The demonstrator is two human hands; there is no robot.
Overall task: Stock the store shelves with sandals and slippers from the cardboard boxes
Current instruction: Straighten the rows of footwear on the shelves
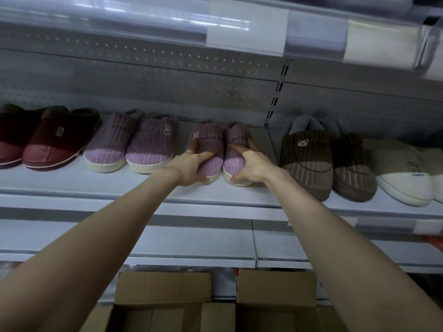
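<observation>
Purple slippers (pixel 211 140), gripped by left hand (pixel 191 167) and right hand (pixel 251 167), sit between another purple pair (pixel 134 144) and brown slippers (pixel 323 161).

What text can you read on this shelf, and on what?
"HAPPY LOVE" (upside down, probably): left-held slipper, gripped by left hand.
Similar lettering, blurred: right-held slipper, gripped by right hand.
Cream slipper: blue script, unreadable.
Maroon slipper tag: too small.
Shelf-edge labels: blurred.

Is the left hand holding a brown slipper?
No, the left hand grips a purple slipper; the brown slippers stand untouched to its right.
</observation>
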